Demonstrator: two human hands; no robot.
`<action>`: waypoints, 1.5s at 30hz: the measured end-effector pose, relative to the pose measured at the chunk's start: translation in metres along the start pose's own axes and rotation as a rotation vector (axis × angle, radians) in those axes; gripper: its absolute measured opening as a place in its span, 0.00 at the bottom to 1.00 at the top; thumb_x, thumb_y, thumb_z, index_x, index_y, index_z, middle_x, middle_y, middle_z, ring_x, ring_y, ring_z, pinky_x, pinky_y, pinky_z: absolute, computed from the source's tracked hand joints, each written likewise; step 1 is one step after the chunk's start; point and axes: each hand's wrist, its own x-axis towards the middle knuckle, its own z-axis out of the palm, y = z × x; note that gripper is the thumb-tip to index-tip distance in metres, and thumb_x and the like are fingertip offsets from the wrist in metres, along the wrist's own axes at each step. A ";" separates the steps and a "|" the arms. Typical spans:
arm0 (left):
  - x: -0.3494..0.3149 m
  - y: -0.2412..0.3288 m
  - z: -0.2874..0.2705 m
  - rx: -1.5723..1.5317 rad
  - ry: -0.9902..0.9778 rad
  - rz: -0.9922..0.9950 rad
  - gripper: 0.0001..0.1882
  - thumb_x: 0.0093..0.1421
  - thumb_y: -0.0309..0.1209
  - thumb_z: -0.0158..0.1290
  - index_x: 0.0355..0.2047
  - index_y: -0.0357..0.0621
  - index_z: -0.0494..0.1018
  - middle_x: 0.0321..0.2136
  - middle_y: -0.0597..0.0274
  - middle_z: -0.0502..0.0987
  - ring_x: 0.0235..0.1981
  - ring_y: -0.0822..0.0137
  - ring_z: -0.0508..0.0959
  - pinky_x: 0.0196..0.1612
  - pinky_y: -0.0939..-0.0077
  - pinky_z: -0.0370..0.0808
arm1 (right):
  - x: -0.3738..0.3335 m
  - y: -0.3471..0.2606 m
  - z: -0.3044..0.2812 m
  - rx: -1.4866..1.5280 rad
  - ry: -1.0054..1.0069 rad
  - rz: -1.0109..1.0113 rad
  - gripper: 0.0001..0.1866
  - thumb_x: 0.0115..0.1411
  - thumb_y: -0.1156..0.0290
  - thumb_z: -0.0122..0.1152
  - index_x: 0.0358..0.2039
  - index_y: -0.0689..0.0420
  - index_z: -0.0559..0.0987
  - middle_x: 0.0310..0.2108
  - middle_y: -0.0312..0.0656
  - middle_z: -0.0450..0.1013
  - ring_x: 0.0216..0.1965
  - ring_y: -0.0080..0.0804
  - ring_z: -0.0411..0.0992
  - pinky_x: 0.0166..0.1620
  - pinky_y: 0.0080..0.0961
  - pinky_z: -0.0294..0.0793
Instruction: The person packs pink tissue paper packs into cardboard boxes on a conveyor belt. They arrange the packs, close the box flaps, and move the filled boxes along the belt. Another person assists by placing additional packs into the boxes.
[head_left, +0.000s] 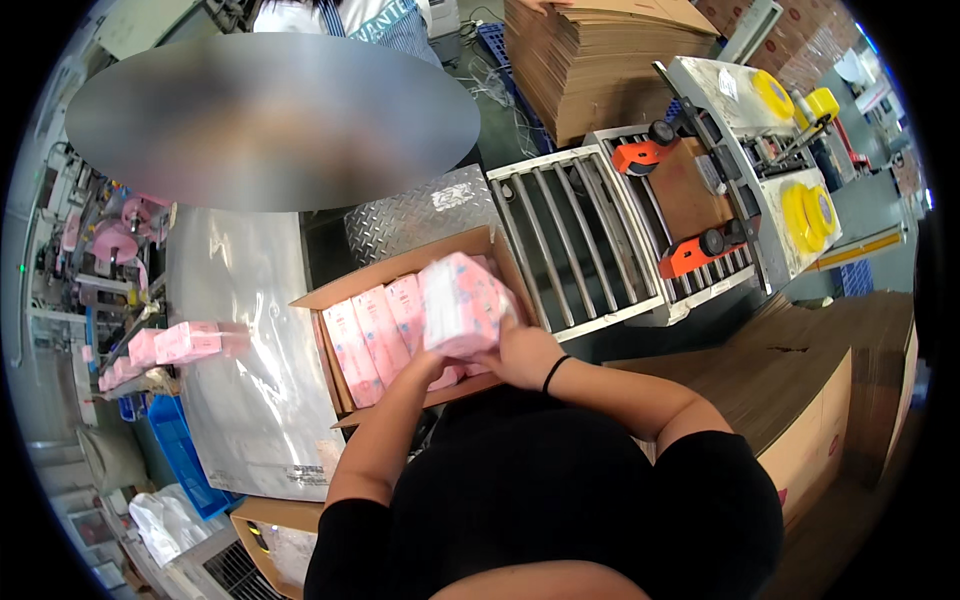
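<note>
Both of my hands are closed around a pink and white tissue pack [462,305], tilted over the right part of an open cardboard box [400,270]. My left hand [436,366] grips its near left side, and my right hand [526,352], with a black band at the wrist, its near right corner. Several pink packs [368,345] stand side by side in the box, filling its left part. What lies under the held pack is mostly hidden.
Left of the box is a shiny metal table [250,400], with more pink packs [188,342] arriving at its far side. A roller conveyor [575,240] leads right to a tape machine [735,170]. Flattened cartons [590,70] are stacked behind; a person [350,15] stands opposite, partly blurred.
</note>
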 end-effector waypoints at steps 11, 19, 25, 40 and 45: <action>0.110 -0.017 -0.048 -0.127 0.088 -0.244 0.28 0.68 0.50 0.43 0.54 0.40 0.72 0.50 0.47 0.78 0.51 0.48 0.78 0.48 0.48 0.77 | 0.165 0.022 0.045 0.113 0.322 0.117 0.49 0.65 0.35 0.46 0.57 0.79 0.66 0.48 0.71 0.73 0.49 0.60 0.77 0.56 0.42 0.73; 0.060 0.027 -0.043 0.747 0.488 0.527 0.19 0.61 0.36 0.51 0.43 0.31 0.76 0.41 0.38 0.80 0.41 0.44 0.81 0.46 0.55 0.77 | 0.114 0.014 0.050 0.243 0.474 0.162 0.42 0.65 0.48 0.54 0.67 0.66 0.55 0.60 0.73 0.62 0.57 0.65 0.69 0.59 0.47 0.70; 0.061 0.082 -0.027 1.275 0.054 -0.028 0.17 0.59 0.34 0.53 0.42 0.36 0.81 0.41 0.39 0.82 0.45 0.50 0.83 0.49 0.61 0.78 | 0.086 0.000 0.091 -0.016 0.487 0.132 0.42 0.65 0.61 0.54 0.73 0.55 0.46 0.71 0.64 0.46 0.66 0.69 0.56 0.65 0.55 0.62; 0.045 0.055 -0.069 0.534 0.076 0.033 0.24 0.62 0.47 0.50 0.24 0.38 0.80 0.25 0.46 0.82 0.25 0.58 0.83 0.36 0.59 0.80 | 0.091 0.046 0.063 0.245 0.392 0.148 0.50 0.60 0.49 0.62 0.73 0.57 0.45 0.55 0.64 0.71 0.53 0.57 0.74 0.57 0.44 0.72; 0.056 0.040 -0.038 1.055 0.039 0.082 0.18 0.61 0.41 0.50 0.31 0.39 0.82 0.34 0.46 0.83 0.33 0.51 0.84 0.41 0.58 0.80 | 0.094 0.034 0.056 0.245 0.351 0.098 0.47 0.63 0.56 0.59 0.73 0.58 0.44 0.63 0.68 0.61 0.63 0.60 0.64 0.64 0.42 0.64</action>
